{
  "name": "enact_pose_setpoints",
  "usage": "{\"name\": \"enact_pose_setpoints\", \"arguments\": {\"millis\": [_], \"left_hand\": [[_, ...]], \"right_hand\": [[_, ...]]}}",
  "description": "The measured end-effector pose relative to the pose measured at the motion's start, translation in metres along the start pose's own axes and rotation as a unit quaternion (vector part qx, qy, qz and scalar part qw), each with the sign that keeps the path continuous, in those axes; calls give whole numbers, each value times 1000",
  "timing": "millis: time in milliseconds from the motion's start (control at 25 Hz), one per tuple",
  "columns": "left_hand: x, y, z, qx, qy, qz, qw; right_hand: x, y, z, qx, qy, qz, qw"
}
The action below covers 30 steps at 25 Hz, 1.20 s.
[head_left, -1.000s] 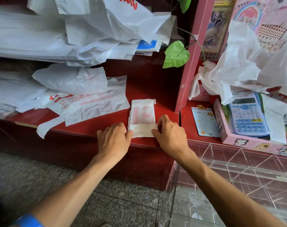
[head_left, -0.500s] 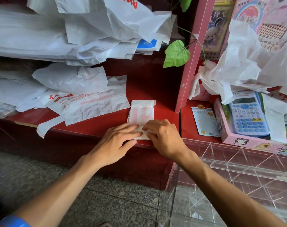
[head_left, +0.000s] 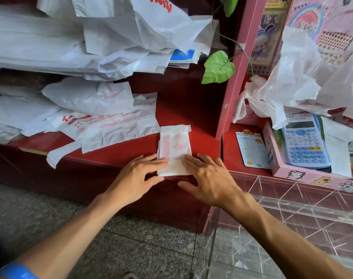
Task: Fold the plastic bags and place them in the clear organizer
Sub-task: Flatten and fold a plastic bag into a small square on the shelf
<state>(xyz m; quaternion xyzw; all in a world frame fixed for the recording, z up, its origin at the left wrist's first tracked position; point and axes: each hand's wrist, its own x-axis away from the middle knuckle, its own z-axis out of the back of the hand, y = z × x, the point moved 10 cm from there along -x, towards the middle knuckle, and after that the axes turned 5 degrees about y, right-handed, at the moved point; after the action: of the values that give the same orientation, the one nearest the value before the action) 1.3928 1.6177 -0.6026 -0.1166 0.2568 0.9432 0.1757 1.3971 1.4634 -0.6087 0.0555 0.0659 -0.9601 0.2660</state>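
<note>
A white plastic bag with pink print, folded into a narrow strip (head_left: pixel 175 143), lies on the red shelf (head_left: pixel 199 125) near its front edge. My left hand (head_left: pixel 140 174) presses flat fingers on the strip's near left corner. My right hand (head_left: pixel 208 176) presses flat fingers on its near right part. Both hands lie flat with fingers straight. The clear organizer (head_left: pixel 292 208) with its dividers stands at the lower right, below the shelf's edge. An unfolded printed bag (head_left: pixel 111 127) lies on the shelf to the left.
Heaps of white bags (head_left: pixel 91 41) fill the shelf's upper left. More crumpled bags (head_left: pixel 304 81) hang at the right over a pink box (head_left: pixel 304 176) with a blue calculator (head_left: pixel 304 141). A green leaf (head_left: pixel 219 68) hangs by the pink upright (head_left: pixel 235 77). Grey stone floor lies below.
Both hands moved inward from the strip's sides onto its near end, folding it forward and pressing it flat. The strip now looks shorter.
</note>
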Motion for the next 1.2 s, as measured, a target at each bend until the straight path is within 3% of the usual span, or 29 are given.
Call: {"name": "enact_pose_setpoints", "arguments": {"millis": [200, 360, 560, 840, 1000, 1200], "left_hand": [[2, -6, 19, 115, 70, 88, 987], [0, -7, 20, 202, 72, 140, 967], [-3, -10, 15, 210, 49, 185, 959], [-3, -13, 14, 233, 102, 241, 937], [-2, -12, 16, 204, 118, 252, 939], [-7, -4, 13, 178, 89, 201, 959]], "right_hand": [[5, 8, 19, -110, 83, -4, 990], [-6, 25, 19, -230, 98, -36, 968], [-10, 42, 21, -326, 112, -96, 934], [-9, 49, 21, -308, 145, -194, 920], [-6, 48, 25, -294, 160, -189, 923], [-6, 45, 27, -291, 165, -165, 928]]}}
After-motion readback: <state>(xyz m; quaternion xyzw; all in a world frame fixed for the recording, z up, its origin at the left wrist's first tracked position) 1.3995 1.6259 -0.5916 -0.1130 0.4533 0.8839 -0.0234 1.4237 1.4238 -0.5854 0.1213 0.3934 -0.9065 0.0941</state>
